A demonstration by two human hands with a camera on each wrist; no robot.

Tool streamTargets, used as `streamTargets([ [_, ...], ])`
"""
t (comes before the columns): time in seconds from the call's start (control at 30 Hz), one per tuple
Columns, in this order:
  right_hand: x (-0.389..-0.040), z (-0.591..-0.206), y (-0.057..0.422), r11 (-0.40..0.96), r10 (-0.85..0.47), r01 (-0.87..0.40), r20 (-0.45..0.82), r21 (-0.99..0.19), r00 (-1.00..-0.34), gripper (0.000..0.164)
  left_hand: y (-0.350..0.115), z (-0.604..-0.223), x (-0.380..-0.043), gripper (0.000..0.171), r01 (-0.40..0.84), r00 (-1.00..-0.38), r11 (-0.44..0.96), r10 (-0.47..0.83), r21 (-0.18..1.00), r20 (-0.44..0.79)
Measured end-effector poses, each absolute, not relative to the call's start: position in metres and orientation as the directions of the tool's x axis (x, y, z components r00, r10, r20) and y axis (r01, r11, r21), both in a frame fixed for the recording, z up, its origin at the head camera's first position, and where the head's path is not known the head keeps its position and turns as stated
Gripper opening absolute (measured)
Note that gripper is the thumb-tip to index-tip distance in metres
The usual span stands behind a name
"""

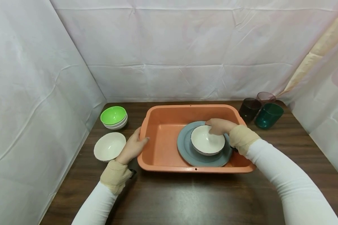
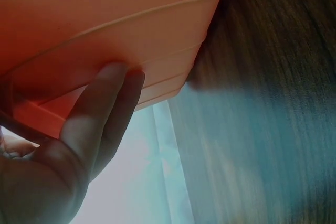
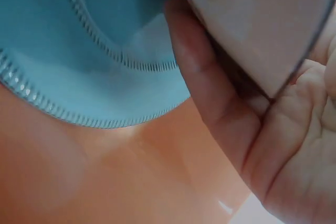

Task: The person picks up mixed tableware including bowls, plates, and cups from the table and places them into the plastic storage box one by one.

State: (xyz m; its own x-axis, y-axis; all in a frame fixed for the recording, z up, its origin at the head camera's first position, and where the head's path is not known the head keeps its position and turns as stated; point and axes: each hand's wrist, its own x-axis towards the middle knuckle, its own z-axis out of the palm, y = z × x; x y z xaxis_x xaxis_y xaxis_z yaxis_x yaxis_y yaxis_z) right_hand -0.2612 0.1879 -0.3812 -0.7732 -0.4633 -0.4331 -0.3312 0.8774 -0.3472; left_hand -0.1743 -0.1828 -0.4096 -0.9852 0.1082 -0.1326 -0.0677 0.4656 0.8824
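A salmon tub (image 1: 163, 125) sits on a dark wood table (image 1: 186, 200), its long axis running left to right across the person's front, open side up; inside, toward its right half, a grey plate (image 1: 186, 150) lies nearly flat, its right edge seeming to ride up against the tub wall; on the plate stands a white bowl (image 1: 205, 143), mouth up, a thin dark line round its rim.

The right hand (image 1: 219, 126) comes over the tub's far right and grips the bowl at its far rim, fingers curled over the edge; from the right wrist the fingers (image 3: 210, 93) lie along the bowl's outer wall (image 3: 262, 30) with the plate's ridged edge (image 3: 94, 56) just beneath and the tub floor (image 3: 105, 182) below that.

The left hand (image 1: 132, 147) rests on the tub's left end, fingers straight and close together, flat against the outer wall; the left wrist view shows the fingertips (image 2: 113, 77) pressed to the tub's ribbed side (image 2: 131, 24).

Left of the tub, near that hand, a second white bowl (image 1: 110, 146) stands mouth up; behind it a green bowl (image 1: 113, 115) tops a short stack of white ones. At the far right corner stand three tumblers: a dark one (image 1: 249, 109), a teal one (image 1: 268, 115), a pinkish one (image 1: 266, 97) behind.
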Motion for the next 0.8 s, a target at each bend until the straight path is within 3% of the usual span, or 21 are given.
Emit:
streamTargets([
  [0.3,-0.253,-0.364,0.199,0.843,-0.510,-0.390,-0.321,-0.370,-0.798,0.031,-0.182,-0.410,-0.174,0.065,-0.067,-0.987,0.475,0.099,0.878,-0.129],
  [0.57,-0.244,-0.332,0.218,0.797,-0.457,-0.278,-0.235,-0.536,-0.858,0.041,-0.183,-0.411,-0.175,0.065,-0.062,-0.988,0.472,0.098,0.880,-0.121],
  [0.8,-0.225,-0.305,0.245,0.782,-0.360,-0.222,-0.130,-0.582,-0.924,0.051,-0.183,-0.412,-0.176,0.065,-0.060,-0.989,0.474,0.093,0.879,-0.117],
])
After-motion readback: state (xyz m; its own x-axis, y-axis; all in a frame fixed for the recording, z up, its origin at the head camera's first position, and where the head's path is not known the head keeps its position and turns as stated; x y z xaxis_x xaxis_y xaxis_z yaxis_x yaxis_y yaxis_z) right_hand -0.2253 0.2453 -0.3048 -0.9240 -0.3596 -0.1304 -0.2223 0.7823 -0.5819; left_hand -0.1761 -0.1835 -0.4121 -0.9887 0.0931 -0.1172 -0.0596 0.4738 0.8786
